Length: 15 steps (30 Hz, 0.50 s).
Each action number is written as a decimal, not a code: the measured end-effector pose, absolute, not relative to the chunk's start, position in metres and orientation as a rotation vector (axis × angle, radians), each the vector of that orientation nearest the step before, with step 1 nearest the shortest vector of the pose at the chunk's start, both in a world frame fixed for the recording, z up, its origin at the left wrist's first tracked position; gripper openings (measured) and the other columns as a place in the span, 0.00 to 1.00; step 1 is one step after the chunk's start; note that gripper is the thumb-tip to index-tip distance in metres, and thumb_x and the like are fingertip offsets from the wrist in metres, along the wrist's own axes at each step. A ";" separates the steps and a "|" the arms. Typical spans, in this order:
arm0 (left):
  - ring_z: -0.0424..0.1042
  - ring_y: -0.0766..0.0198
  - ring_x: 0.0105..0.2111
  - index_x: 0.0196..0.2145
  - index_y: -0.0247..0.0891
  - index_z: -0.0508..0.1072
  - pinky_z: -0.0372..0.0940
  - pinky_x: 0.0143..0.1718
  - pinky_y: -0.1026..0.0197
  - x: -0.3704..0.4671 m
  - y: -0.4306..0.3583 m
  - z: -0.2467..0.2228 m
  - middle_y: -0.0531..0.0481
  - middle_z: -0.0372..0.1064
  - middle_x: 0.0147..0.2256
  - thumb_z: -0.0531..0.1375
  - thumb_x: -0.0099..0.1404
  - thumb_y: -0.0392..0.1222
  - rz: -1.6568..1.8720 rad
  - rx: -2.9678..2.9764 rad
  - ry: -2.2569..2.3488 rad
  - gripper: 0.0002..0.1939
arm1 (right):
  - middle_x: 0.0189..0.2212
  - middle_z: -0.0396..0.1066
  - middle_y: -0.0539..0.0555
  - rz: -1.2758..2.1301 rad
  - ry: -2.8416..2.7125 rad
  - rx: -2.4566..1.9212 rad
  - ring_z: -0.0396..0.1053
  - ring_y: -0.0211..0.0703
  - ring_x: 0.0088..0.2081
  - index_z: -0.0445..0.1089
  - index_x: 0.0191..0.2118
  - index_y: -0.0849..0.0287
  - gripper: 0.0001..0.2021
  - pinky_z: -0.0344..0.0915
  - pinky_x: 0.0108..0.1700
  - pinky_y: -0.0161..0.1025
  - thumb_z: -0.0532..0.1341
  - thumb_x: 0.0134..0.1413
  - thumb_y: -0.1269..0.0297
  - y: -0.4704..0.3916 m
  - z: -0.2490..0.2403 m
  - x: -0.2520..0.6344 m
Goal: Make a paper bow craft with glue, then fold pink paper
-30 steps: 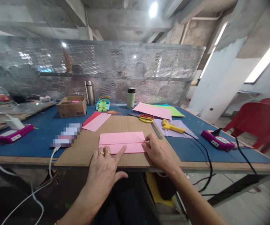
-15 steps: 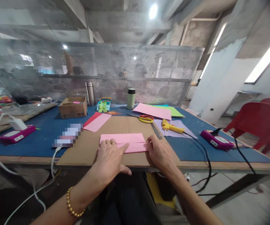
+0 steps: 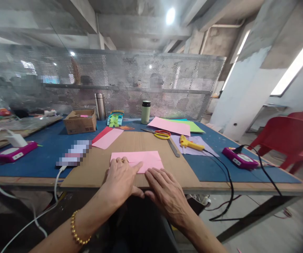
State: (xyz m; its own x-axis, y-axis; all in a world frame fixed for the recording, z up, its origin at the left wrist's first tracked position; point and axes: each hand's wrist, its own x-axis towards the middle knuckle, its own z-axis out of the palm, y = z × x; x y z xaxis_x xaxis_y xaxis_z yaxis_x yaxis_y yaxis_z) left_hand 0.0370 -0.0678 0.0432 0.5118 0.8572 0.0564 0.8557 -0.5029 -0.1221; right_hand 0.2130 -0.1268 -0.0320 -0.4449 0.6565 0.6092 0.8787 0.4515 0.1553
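Note:
A folded sheet of pink paper (image 3: pixel 148 159) lies flat on a brown cardboard sheet (image 3: pixel 88 174) at the table's near edge. My left hand (image 3: pixel 121 177), with rings on it and a gold bead bracelet at the wrist, presses on the paper's left half, fingers laid out and thumb apart. Along the near right edge of the paper rests my right hand (image 3: pixel 164 186), flat, its fingertips on the fold. Both palms hide the paper's near edge in part. Beyond the paper are scissors (image 3: pixel 162 134) with red and yellow handles and a metal ruler-like strip (image 3: pixel 173 148).
A yellow glue gun (image 3: pixel 190 144) lies on lilac paper (image 3: pixel 209 150), its black cord running right to a purple power strip (image 3: pixel 239 159). Pink and green sheets (image 3: pixel 169 125), a green bottle (image 3: pixel 146 113), a steel flask (image 3: pixel 100 107), a cardboard box (image 3: pixel 79 123) and a phone (image 3: pixel 73 153) stand or lie around.
My right hand has gone from curled at the paper's right end to flat on its near edge, further left. The left hand stays on the paper. The view has shifted slightly.

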 end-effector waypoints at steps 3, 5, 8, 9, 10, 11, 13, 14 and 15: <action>0.70 0.38 0.49 0.63 0.54 0.66 0.60 0.48 0.47 0.038 -0.067 0.045 0.32 0.71 0.48 0.69 0.45 0.71 0.040 -2.607 -1.490 0.50 | 0.55 0.71 0.62 -0.561 -2.238 -1.328 0.65 0.54 0.55 0.64 0.59 0.64 0.22 0.59 0.58 0.50 0.54 0.69 0.54 -0.128 -0.026 0.212; 0.70 0.38 0.49 0.63 0.54 0.66 0.60 0.48 0.47 0.037 -0.066 0.044 0.32 0.71 0.48 0.69 0.45 0.71 0.033 -2.605 -1.486 0.50 | 0.53 0.72 0.61 -0.479 -2.256 -1.385 0.66 0.53 0.52 0.66 0.57 0.62 0.20 0.61 0.53 0.49 0.53 0.69 0.54 -0.128 -0.019 0.210; 0.71 0.38 0.48 0.63 0.52 0.66 0.61 0.48 0.46 0.037 -0.065 0.041 0.32 0.72 0.47 0.68 0.45 0.72 -0.012 -2.600 -1.470 0.50 | 0.51 0.71 0.61 -0.412 -2.287 -1.499 0.67 0.53 0.48 0.66 0.58 0.61 0.24 0.62 0.46 0.48 0.54 0.68 0.49 -0.127 -0.011 0.207; 0.71 0.39 0.48 0.63 0.52 0.67 0.61 0.48 0.46 0.037 -0.066 0.039 0.32 0.72 0.46 0.68 0.46 0.72 -0.030 -2.595 -1.467 0.50 | 0.51 0.71 0.62 -0.428 -2.297 -1.521 0.66 0.54 0.47 0.65 0.59 0.61 0.26 0.62 0.46 0.48 0.55 0.66 0.47 -0.125 -0.010 0.206; 0.71 0.39 0.48 0.63 0.52 0.67 0.61 0.48 0.45 0.037 -0.066 0.037 0.32 0.72 0.46 0.67 0.46 0.72 -0.047 -2.587 -1.468 0.50 | 0.52 0.70 0.62 -0.463 -2.306 -1.532 0.66 0.55 0.47 0.64 0.61 0.61 0.29 0.61 0.45 0.49 0.55 0.65 0.45 -0.124 -0.009 0.206; 0.71 0.39 0.47 0.63 0.52 0.67 0.62 0.48 0.45 0.037 -0.067 0.035 0.32 0.72 0.46 0.67 0.46 0.73 -0.066 -2.575 -1.470 0.49 | 0.53 0.70 0.63 -0.504 -2.316 -1.535 0.65 0.56 0.48 0.63 0.62 0.61 0.30 0.61 0.45 0.49 0.56 0.64 0.43 -0.122 -0.010 0.206; 0.71 0.39 0.47 0.63 0.52 0.67 0.62 0.48 0.44 0.037 -0.070 0.028 0.32 0.72 0.46 0.66 0.46 0.73 -0.118 -2.534 -1.475 0.49 | 0.53 0.70 0.63 -0.586 -2.329 -1.526 0.65 0.56 0.48 0.63 0.62 0.60 0.32 0.61 0.44 0.49 0.57 0.62 0.42 -0.118 -0.013 0.207; 0.71 0.38 0.47 0.64 0.52 0.66 0.62 0.48 0.44 0.036 -0.073 0.023 0.31 0.71 0.46 0.66 0.47 0.73 -0.151 -2.500 -1.475 0.50 | 0.53 0.70 0.63 -0.619 -2.327 -1.520 0.65 0.56 0.48 0.63 0.62 0.60 0.32 0.61 0.44 0.49 0.58 0.61 0.42 -0.117 -0.014 0.207; 0.71 0.38 0.47 0.65 0.51 0.64 0.63 0.48 0.43 0.036 -0.076 0.018 0.30 0.71 0.47 0.66 0.48 0.72 -0.189 -2.459 -1.476 0.50 | 0.52 0.70 0.62 -0.646 -2.324 -1.512 0.65 0.56 0.47 0.64 0.62 0.60 0.32 0.61 0.44 0.49 0.58 0.61 0.42 -0.115 -0.016 0.207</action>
State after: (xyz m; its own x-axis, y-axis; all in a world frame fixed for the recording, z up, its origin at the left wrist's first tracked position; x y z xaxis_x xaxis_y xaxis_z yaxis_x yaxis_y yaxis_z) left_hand 0.0359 -0.0760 0.0179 0.4734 0.8457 0.2462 0.8805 -0.4465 -0.1593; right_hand 0.2074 -0.1151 -0.0158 -0.4047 0.7826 0.4730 0.9144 0.3470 0.2083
